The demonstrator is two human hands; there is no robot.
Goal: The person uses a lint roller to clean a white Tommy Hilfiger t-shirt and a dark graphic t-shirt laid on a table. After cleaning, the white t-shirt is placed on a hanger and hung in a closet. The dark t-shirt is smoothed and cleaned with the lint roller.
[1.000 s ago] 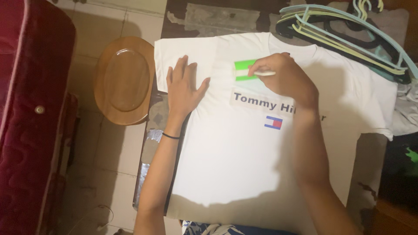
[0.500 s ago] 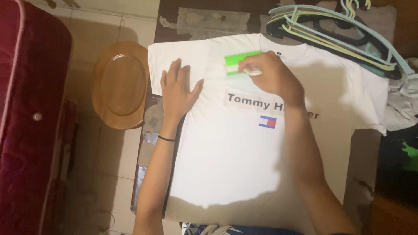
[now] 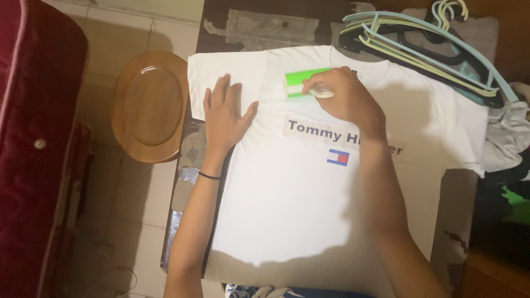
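**Two hands on a white T-shirt**

A white T-shirt (image 3: 292, 204) lies flat on a dark table (image 3: 458, 221), front side up. It has dark letters across the chest and a small flag patch (image 3: 338, 157) in red, white and blue under them.

The left hand (image 3: 223, 113) lies flat on the shirt near the left sleeve, with the fingers spread out wide. It holds nothing – it just presses the cloth down. A thin black band (image 3: 208, 175) sits on that wrist.

The right hand (image 3: 345, 102) is up near the collar. Its fingers are curled tight around a small pale tool (image 3: 322, 93), and the end of the tool pokes out to the left. The tool touches a bright green strip (image 3: 301, 83) that lies on the shirt just above the letters. I cannot tell what kind of tool it is.

A pile of plastic hangers (image 3: 425, 49) – light blue, pale yellow and black – rests at the top right, partly on the shirt's shoulder. A round wooden stool (image 3: 146, 105) stands on the tile floor just left of the table. A dark red cushion (image 3: 33, 138) fills the far left side. Some crumpled cloth (image 3: 508, 132) sits at the right edge
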